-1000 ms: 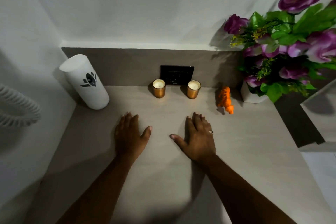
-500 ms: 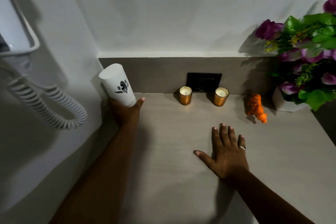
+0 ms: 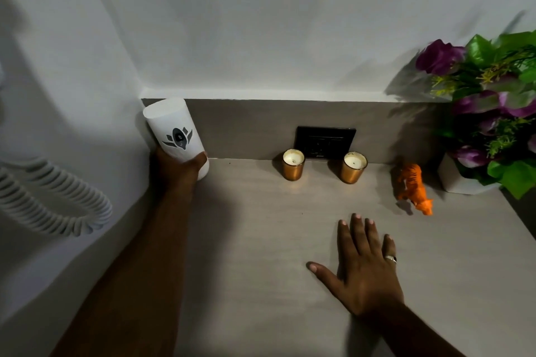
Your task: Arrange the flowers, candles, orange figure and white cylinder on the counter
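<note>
My left hand (image 3: 178, 169) is wrapped around the lower part of the white cylinder (image 3: 174, 132), which bears a dark emblem and leans in the back left corner of the counter (image 3: 261, 240). My right hand (image 3: 361, 264) lies flat and open on the counter, a ring on one finger. Two copper-coloured candles stand by the back wall, the left candle (image 3: 293, 164) and the right candle (image 3: 353, 167). The orange figure (image 3: 414, 187), a tiger, stands right of them. The purple flowers (image 3: 493, 107) in a white pot (image 3: 455, 180) fill the far right.
A black wall socket (image 3: 324, 142) sits behind the candles. A white coiled cord (image 3: 49, 200) hangs on the left wall. The counter's right edge drops away near the flower pot.
My left hand left the counter and took hold of the white cylinder in the back left corner. My view shifted left. The right hand stayed flat on the counter.
</note>
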